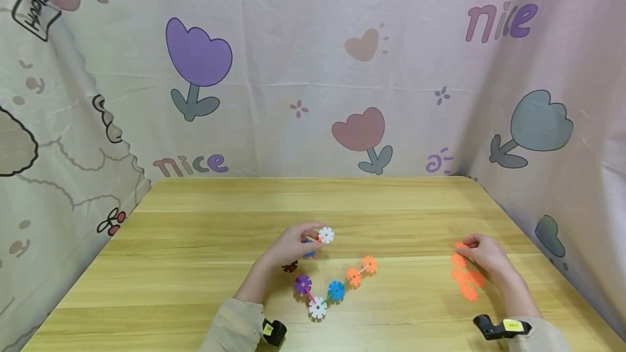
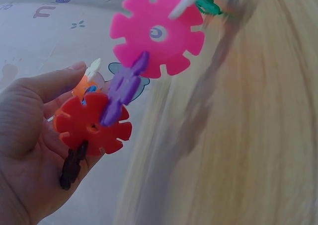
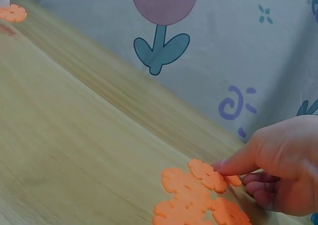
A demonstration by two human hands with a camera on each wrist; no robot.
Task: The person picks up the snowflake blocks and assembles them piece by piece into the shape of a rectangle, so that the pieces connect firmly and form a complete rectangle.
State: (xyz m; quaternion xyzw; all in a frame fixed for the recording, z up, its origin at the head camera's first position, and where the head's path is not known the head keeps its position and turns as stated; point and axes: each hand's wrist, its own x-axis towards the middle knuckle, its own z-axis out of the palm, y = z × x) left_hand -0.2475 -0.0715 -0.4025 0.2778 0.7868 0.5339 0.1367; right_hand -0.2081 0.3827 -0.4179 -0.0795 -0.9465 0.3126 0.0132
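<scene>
My left hand (image 1: 286,247) holds up a chain of interlocking snowflake discs by one end, with a white disc (image 1: 326,234) at its fingertips. From there the chain sags in a V through a purple disc (image 1: 303,289), another white disc (image 1: 318,314) and a blue disc (image 1: 336,295). It ends in an orange disc (image 1: 369,269). The left wrist view shows a pink disc (image 2: 134,26), a red disc (image 2: 77,118) and a dark disc (image 2: 72,169) near the palm. On the right, my right hand (image 1: 489,257) pinches an orange snowflake disc (image 3: 207,178) at the far edge of a small pile.
Several loose orange discs (image 1: 468,291) lie overlapping on the wooden table (image 1: 195,232), beside the right hand. A printed curtain (image 1: 293,42) hangs behind the table and along both sides. Each wrist carries a black camera mount (image 1: 501,328).
</scene>
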